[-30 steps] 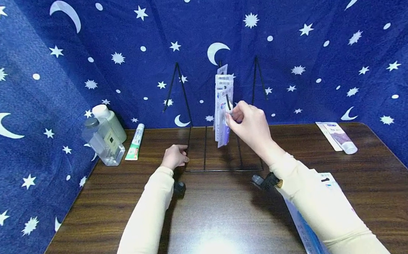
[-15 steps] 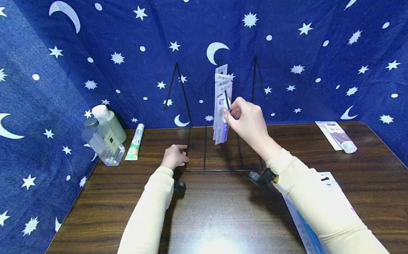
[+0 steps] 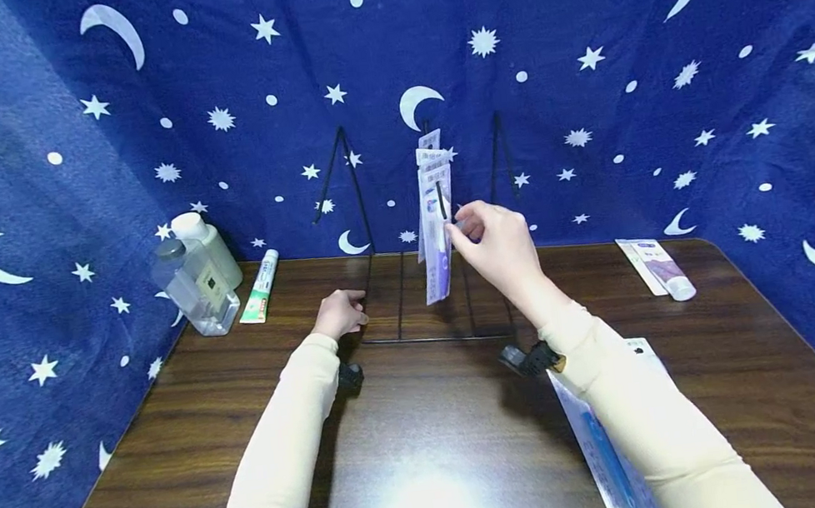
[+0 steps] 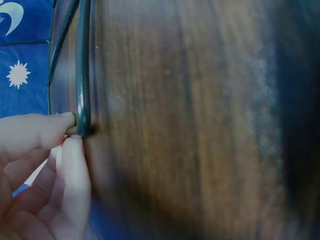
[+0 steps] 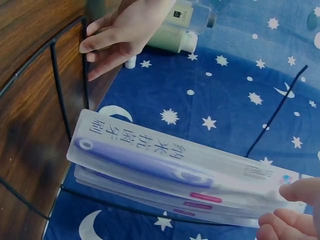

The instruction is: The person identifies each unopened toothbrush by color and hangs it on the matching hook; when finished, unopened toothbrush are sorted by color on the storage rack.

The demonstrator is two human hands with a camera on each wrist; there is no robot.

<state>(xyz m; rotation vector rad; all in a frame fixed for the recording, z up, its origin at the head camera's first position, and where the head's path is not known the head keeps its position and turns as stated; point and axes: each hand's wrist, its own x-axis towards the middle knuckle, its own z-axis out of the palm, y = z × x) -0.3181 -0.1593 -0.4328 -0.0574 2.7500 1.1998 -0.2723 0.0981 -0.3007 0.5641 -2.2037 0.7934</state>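
Observation:
A black wire rack (image 3: 432,338) stands at the back of the table, and several packaged toothbrushes (image 3: 436,242) hang from its middle hook. My right hand (image 3: 459,227) pinches the front package near its top, at the hook. In the right wrist view the clear packages with purple toothbrushes (image 5: 160,160) lie stacked, and my right hand (image 5: 287,205) holds their upper end. My left hand (image 3: 354,310) rests on the table at the rack's near left corner. In the left wrist view thumb and finger of the left hand (image 4: 72,127) pinch the base wire (image 4: 82,75).
At the back left stand a clear bottle (image 3: 192,287) and a pale green bottle (image 3: 206,243), with a green-white toothpaste tube (image 3: 260,286) beside them. A purple-white tube and box (image 3: 661,265) lie at the back right. A flat blue package (image 3: 603,449) lies under my right forearm. Starry blue cloth surrounds the table.
My right hand has shifted slightly at the hook with the front package, which swung a little. The left hand stays on the rack's base.

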